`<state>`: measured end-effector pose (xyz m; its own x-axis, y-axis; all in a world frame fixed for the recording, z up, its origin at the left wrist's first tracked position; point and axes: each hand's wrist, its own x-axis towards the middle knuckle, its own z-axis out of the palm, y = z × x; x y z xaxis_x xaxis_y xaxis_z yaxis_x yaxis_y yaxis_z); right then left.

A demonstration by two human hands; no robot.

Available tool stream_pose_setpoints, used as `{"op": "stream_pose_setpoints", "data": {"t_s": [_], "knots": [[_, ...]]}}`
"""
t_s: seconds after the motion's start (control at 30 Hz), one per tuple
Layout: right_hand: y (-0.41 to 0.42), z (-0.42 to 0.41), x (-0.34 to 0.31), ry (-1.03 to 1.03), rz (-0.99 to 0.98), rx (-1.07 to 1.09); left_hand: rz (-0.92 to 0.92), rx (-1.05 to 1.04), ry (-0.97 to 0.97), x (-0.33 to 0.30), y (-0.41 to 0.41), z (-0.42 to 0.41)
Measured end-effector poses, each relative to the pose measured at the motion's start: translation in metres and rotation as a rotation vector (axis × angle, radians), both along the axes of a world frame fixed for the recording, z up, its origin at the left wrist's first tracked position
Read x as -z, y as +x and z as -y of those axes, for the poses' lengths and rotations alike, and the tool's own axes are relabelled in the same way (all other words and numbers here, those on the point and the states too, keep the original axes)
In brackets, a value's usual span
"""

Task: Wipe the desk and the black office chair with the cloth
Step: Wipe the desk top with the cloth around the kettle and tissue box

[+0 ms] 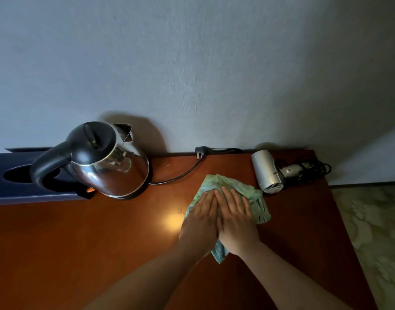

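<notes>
Grey wall [192, 63] behind, reddish-brown wooden desk [80, 242] below us, patterned floor [375, 231] off the desk's right edge. We take the steel electric kettle [107, 159] as landmark: it sits at the back left of the desk, black handle toward the left, spout toward the wall. Left of the kettle, partly behind it, is a dark blue tissue box [17, 177] with an oval slot. From the kettle's base a black cord [180, 174] runs right and back to an unplugged plug [201, 151] lying at the wall. Farther right of the kettle, a silver hair dryer [269, 172] lies on its side, grille end toward us, its cord bundled behind it.

Green cloth [227, 193] lies crumpled on the desk, right of the kettle and just short of the hair dryer; its long axis runs from near us up and away to the right. We have both hands on it: left hand [201, 218] and right hand [235, 220] lie side by side, touching, palms down, fingers straight and pointing toward the wall, pressing the cloth flat, nothing pinched. One cloth corner sticks out under the wrists.
</notes>
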<state>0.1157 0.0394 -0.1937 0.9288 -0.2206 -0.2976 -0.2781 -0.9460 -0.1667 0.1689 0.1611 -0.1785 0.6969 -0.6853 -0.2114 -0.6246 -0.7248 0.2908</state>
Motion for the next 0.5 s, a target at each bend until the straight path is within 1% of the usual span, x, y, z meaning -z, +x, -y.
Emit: {"op": "stream_pose_setpoints", "data": {"t_s": [0.07,0.13,0.2,0.27,0.4,0.5], "knots": [[0.016,0.007,0.000,0.006,-0.012,-0.015,-0.024,0.038,-0.008,-0.001,0.020,0.005],[0.042,0.017,0.000,0.022,-0.024,-0.002,-0.077,0.056,0.032,0.006,0.048,0.015],[0.069,0.027,-0.001,0.009,-0.042,0.032,-0.044,0.068,0.073,0.010,0.076,0.029],[0.089,0.035,0.000,-0.005,-0.069,0.039,-0.055,0.066,0.068,0.013,0.095,0.039],[0.098,0.042,0.002,-0.010,-0.107,0.019,-0.057,0.046,0.054,0.015,0.101,0.045],[0.092,0.041,0.000,-0.011,-0.083,-0.013,-0.040,0.010,0.066,0.010,0.091,0.044]]}}
